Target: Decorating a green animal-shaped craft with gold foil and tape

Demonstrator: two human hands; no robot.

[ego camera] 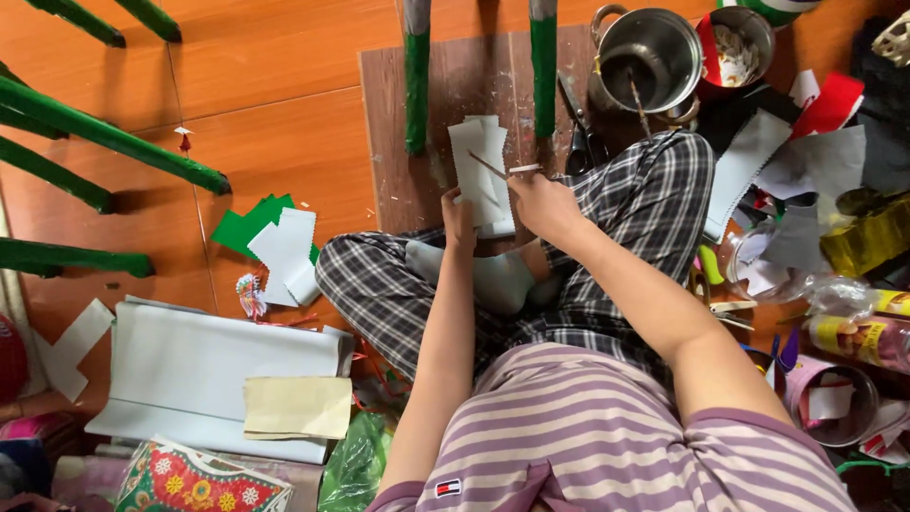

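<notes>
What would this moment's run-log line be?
left hand: holds white paper strip | right hand: holds thin stick against it | under: brown board

White zigzag-edged paper strips point(481, 171) held upright over brown board; thin brush point(502, 170) across them.

Floor point(275, 57): glossy orange tile, smooth, faintly reflective. Board point(389, 123): brown wood grain, matt, flecked with white paint or glue. Poles point(416, 85): green wrapping, slightly shiny. Pot point(654, 52): bright polished metal, mirror-like inside. Strips point(479, 166): white paper, matt, one edge cut wavy — held against the left hand point(459, 220). Brush point(500, 170): thin pale stick, in the right hand point(542, 204). Trousers point(379, 284): soft checked cloth, grey and white. Shirt point(588, 436): striped knit cloth, matt. Roll point(209, 370): smooth pale-grey paper — a dull cream sheet point(297, 408) lies on it. Bottle point(858, 337): clear glossy plastic.
</notes>
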